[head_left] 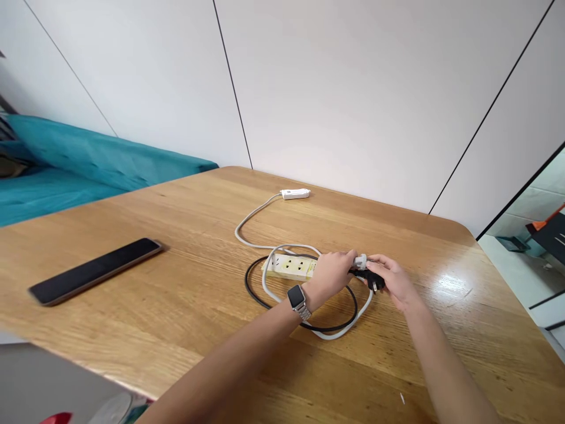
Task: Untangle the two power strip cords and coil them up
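My left hand, wearing a watch on its wrist, is closed around a white plug at the right end of a yellowed power strip. Part of the strip lies behind that hand. My right hand grips a black plug whose metal prongs point down toward me. The two hands nearly meet, so some fingertips are hidden. A black cable and a white cable loop on the wooden table beneath my hands and around the strip.
A small white device on a white cord lies near the wall. On the left of the table rests a long black flat bar. A teal sofa stands beyond the left edge. A white wall borders the back.
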A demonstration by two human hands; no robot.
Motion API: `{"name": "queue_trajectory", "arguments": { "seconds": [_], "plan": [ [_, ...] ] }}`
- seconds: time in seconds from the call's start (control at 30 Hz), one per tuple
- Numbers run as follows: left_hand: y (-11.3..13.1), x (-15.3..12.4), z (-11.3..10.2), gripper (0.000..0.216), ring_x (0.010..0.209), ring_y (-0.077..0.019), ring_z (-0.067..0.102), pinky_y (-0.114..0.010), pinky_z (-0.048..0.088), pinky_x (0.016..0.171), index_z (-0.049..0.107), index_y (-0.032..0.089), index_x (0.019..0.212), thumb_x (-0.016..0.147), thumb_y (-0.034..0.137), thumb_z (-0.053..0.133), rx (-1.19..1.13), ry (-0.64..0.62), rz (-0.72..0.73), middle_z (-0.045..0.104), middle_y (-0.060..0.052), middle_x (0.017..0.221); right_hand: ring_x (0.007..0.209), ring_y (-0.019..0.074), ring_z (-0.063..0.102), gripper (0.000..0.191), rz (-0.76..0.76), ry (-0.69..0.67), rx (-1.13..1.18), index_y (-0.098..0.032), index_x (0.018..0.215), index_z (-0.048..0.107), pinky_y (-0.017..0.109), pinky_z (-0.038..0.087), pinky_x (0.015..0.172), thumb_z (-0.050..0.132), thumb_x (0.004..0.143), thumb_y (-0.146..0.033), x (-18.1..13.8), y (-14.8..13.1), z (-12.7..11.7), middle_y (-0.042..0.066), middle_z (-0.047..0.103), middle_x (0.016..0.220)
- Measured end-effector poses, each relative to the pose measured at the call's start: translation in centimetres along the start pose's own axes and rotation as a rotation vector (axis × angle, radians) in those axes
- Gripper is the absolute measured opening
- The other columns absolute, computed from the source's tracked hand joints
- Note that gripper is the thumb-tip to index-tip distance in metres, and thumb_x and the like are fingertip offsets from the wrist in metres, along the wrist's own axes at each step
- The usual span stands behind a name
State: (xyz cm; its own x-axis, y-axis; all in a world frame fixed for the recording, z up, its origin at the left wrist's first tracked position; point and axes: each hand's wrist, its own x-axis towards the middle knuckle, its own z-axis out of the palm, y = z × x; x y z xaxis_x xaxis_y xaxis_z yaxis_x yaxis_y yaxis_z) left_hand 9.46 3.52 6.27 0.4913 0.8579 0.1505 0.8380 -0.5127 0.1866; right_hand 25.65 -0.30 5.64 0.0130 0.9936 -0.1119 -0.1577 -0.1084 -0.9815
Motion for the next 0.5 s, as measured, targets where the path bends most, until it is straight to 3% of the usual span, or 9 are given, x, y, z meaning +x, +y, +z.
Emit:
{"name": "queue_trajectory", "arguments": {
  "seconds": [0.23, 0.3, 0.4, 0.5],
  "plan": [
    [0.4, 0.0, 1.1, 0.015, 0.090, -0.0240, 0.066, -0.032, 0.049, 0.072, 0.058, 0.021, 0.096, 0.083, 0.015, 0.054, -0.020, -0.008, 0.027, 0.068, -0.007, 0.095, 0.056, 0.0119, 0.057, 0.046, -0.064, -0.005, -0.105, -0.018, 0.079, 0.065, 0.025, 0.045, 0.055, 0.082, 0.053, -0.052, 0.0, 0.4, 0.0, 0.000, 0.068, 0.070],
    [0.4, -0.1, 1.6, 0.024, 0.095, -0.0230, 0.064, -0.031, 0.049, 0.075, 0.056, 0.021, 0.105, 0.082, 0.014, 0.056, -0.024, 0.010, 0.056, 0.065, -0.007, 0.102, 0.061, 0.0134, 0.059, 0.045, -0.101, 0.035, -0.152, -0.017, 0.074, 0.063, 0.026, 0.047, 0.061, 0.083, 0.052, -0.051, 0.2, 0.6, -0.1, 0.001, 0.069, 0.069],
    [0.3, -0.8, 2.4, 0.048, 0.107, -0.0231, 0.059, -0.029, 0.049, 0.075, 0.046, 0.023, 0.127, 0.081, 0.017, 0.060, -0.012, 0.133, 0.041, 0.057, -0.010, 0.119, 0.069, 0.0159, 0.063, 0.043, -0.180, 0.120, -0.178, -0.017, 0.072, 0.064, 0.030, 0.049, 0.071, 0.080, 0.056, -0.053, 0.6, 0.8, -0.6, 0.003, 0.070, 0.070],
    [0.1, -1.5, 3.3, 0.038, 0.104, -0.0237, 0.060, -0.030, 0.049, 0.076, 0.052, 0.022, 0.121, 0.083, 0.023, 0.060, -0.012, 0.138, 0.038, 0.059, -0.010, 0.115, 0.070, 0.0172, 0.064, 0.043, -0.248, 0.208, -0.152, -0.017, 0.073, 0.064, 0.033, 0.050, 0.074, 0.077, 0.059, -0.056, 0.8, 0.5, -1.0, 0.004, 0.070, 0.072]
  ]
}}
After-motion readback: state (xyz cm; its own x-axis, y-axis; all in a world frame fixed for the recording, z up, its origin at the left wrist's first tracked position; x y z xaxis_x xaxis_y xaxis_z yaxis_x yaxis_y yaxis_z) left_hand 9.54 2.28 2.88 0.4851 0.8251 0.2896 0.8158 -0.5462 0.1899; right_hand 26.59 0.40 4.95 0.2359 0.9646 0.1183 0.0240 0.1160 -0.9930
